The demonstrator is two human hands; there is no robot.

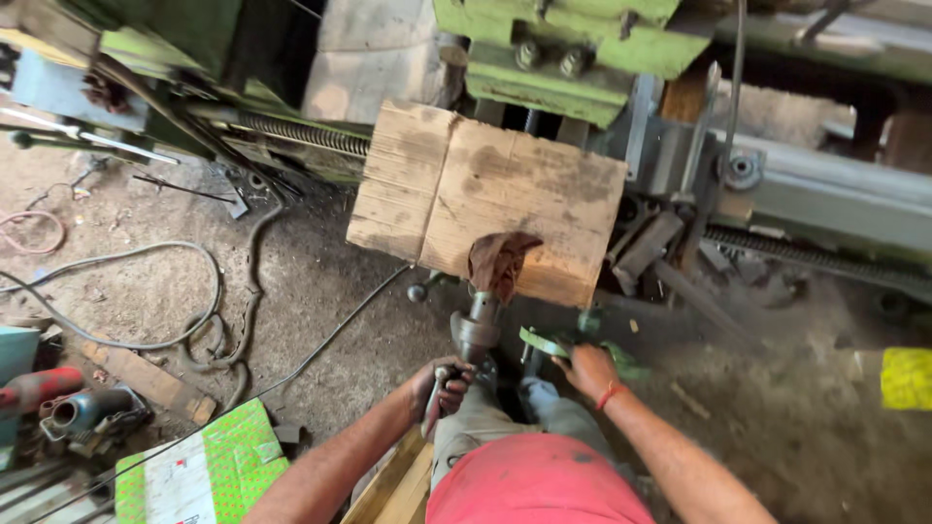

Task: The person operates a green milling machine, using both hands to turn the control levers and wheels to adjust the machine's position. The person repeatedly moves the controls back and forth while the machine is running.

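both arms are being extended downward and forward from a red-shirted torso, seen from above. the left hand (442,383) is being curled in a tight fist around a small metal tool (436,388), fingers wrapped fully, the wrist bent slightly inward. the tool is being held just beside the base of a grey metal shaft (477,328), a stubby cylindrical part standing upright between the knees, dull and oily in finish. a brown rag (500,260), crumpled and stained, is being draped over the shaft's upper end. the right hand (585,369), with a red band at the wrist, is being laid palm-down on a green metal piece (544,342), flat and chipped at the paint; whether the fingers are closing around it cannot be told, only that they are resting on it.

behind the shaft a sheet of cardboard (485,194) is being leaned against a green machine (553,49), creased and smudged with grease. a threaded steel rod (301,134) is being seen running along the machine's side. grey hoses (146,291) are lying in loose curves on the dusty dirt floor (320,291). a green patterned box (204,471) is sitting at lower left.
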